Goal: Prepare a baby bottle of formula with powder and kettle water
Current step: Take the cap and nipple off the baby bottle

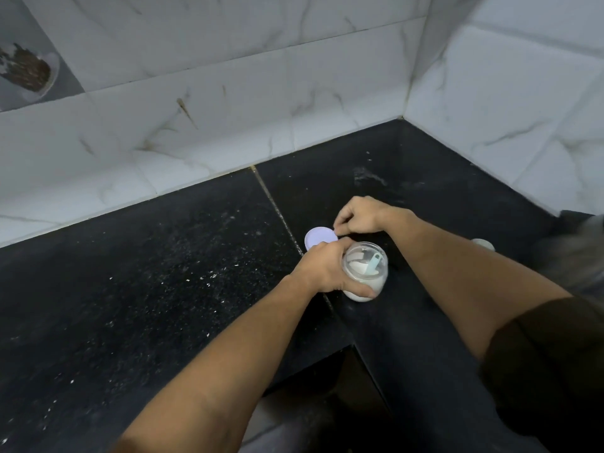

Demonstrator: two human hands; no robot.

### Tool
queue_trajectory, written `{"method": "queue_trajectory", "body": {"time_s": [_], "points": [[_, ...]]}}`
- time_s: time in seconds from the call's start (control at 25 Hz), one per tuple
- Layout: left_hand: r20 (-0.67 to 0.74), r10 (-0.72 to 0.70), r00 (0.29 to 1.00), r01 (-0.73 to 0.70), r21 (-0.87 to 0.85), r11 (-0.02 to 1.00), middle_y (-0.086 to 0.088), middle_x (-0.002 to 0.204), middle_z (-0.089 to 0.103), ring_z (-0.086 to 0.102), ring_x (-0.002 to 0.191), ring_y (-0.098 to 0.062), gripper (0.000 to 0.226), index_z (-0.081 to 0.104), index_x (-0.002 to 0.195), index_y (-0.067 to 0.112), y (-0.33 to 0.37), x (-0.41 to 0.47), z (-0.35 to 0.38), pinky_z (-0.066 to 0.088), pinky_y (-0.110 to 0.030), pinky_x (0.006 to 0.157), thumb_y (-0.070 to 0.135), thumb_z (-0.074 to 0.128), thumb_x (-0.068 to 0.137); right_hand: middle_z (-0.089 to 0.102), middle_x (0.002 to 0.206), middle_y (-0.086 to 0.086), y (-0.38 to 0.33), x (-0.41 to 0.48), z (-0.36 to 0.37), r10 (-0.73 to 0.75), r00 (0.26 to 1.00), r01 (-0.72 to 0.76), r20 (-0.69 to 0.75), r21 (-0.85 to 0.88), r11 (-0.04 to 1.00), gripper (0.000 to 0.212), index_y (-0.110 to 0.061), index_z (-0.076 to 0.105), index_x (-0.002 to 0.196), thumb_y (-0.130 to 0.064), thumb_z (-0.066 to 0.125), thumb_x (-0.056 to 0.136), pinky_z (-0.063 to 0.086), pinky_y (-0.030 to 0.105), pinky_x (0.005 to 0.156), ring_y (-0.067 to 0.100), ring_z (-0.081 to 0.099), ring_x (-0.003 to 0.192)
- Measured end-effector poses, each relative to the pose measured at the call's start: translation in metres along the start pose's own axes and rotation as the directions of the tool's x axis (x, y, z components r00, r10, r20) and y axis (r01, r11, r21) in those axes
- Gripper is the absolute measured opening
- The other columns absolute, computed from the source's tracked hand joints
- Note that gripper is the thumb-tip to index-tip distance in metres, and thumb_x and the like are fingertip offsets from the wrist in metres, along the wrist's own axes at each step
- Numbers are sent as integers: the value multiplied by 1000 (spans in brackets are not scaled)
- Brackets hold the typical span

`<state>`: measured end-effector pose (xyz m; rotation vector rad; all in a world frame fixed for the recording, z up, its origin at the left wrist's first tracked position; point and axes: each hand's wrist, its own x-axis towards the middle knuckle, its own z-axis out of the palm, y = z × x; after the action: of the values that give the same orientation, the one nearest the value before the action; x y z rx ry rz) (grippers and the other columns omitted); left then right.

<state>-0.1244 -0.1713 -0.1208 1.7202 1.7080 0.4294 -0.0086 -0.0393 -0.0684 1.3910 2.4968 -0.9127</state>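
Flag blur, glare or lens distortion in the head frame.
Head view: wide-angle bend curves the wall tile seams; grey object at right edge smeared; left hand, right hand, powder jar, lid sharp; light dim, flat; faint sheen on counter.

Both arms fwd, L hand [322,273] curled in grip, R hand [359,215] fingertips pinching.

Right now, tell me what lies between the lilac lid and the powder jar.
Head view: the left hand, its fingers curled round the powder jar, covering the near edge of the lilac lid.
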Motion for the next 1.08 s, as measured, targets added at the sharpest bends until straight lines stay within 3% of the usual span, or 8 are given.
{"method": "queue_trajectory", "body": {"time_s": [0.12, 0.2, 0.32, 0.44, 0.6, 0.72, 0.96, 1.08], "points": [[11, 3, 1000, -3, -23, 1000, 18, 109, 70, 63, 110, -6, 86, 60, 121, 40, 3, -3, -3, 54, -34, 99, 61, 96, 46, 60, 149, 1, 2, -32, -29, 74, 987, -80, -145, -33, 996, 45, -28, 67, 140, -37, 74, 97, 42, 40, 116, 25, 54, 138], [39, 22, 999, -21, -17, 1000, 19, 112, 70, 62, 115, -7, 88, 60, 125, 40, 6, -4, -6, 52, -31, 102, 58, 98, 48, 54, 156, 5, 13, -57, -46, 147, 961, -162, -235, -46, 986, 56, -28, 57, 150, -39, 73, 96, 40, 43, 118, 29, 50, 143], [119, 29, 992, -31, 17, 999, 12, 143, 61, 53, 137, -14, 126, 41, 156, 29, 8, -5, -16, 42, -35, 116, 59, 98, 47, 53, 157, 5, 33, -96, -55, 242, 921, -277, -306, -75, 958, 70, -26, 47, 157, -41, 74, 93, 41, 41, 117, 29, 49, 144], [46, 88, 995, -91, 51, 995, 2, 162, 44, 41, 149, -21, 157, 21, 166, 23, 20, -7, -33, 36, -44, 122, 77, 90, 36, 52, 157, 7, 49, -133, -55, 351, 874, -393, -335, -66, 917, 77, -26, 44, 158, -43, 74, 90, 45, 41, 113, 31, 50, 142], [-132, 302, 944, -292, 90, 952, 3, 157, 49, 42, 143, -19, 142, 30, 163, 24, 68, -7, -41, 40, -43, 117, 79, 88, 45, 52, 157, 8, 68, -162, -47, 480, 821, -519, -308, -55, 853, 84, -26, 44, 158, -42, 78, 83, 49, 42, 110, 32, 52, 139], [-112, 369, 923, -362, 80, 929, 5, 157, 48, 44, 143, -18, 130, 31, 162, 24, 108, -2, -14, 41, -41, 117, 72, 90, 56, 60, 147, 8, 80, -166, -32, 516, 803, -566, -298, -110, 817, 77, -26, 53, 151, -41, 80, 80, 53, 44, 105, 32, 59, 131], [16, 278, 960, -278, -5, 961, -5, 158, 48, 45, 145, -25, 111, 31, 160, 14, 142, 9, 64, 39, -37, 115, 43, 93, 72, 68, 123, 7, 98, -166, -15, 485, 811, -535, -326, -80, 841, 50, -23, 68, 130, -37, 81, 85, 52, 35, 85, 27, 65, 107], [19, 180, 983, -178, -74, 981, -6, 155, 51, 49, 143, -26, 109, 33, 160, 13, 137, 16, 81, 43, -39, 114, 47, 91, 74, 73, 107, 4, 98, -173, -22, 482, 820, -516, -309, -31, 856, 44, -18, 72, 112, -38, 87, 76, 58, 33, 78, 24, 70, 91]]}}
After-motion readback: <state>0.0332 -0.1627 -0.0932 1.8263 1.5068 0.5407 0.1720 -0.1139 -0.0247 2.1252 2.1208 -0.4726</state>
